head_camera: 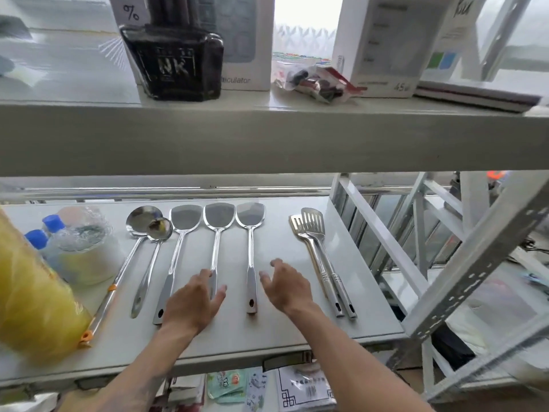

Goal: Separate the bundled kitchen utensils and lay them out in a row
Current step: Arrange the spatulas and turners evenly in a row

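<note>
Hands first: left hand (194,304) lies palm down with fingers straight, resting over the lower handle of the middle spatula (216,233); no grip visible. Right hand (285,288) sits just right of the right spatula (251,248), fingers spread and loosely bent, holding nothing, apart from that handle.

Utensils lie on the white shelf (267,337), handles toward the person, heads away. Left to right: large ladle (139,221) with orange bands on its handle, small ladle (159,230) whose bowl overlaps the large one's bowl, left spatula (182,221), middle spatula, right spatula. Three spatulas roughly parallel, heads almost touching.

Further right, past a gap: two slotted turners (312,227) lie side by side, touching, heads overlapping.

Far left: yellow wrapped bundle (32,292), bottles with blue caps (44,233) in plastic wrap.

Upper shelf (267,135): black box (175,60), white cartons.
</note>
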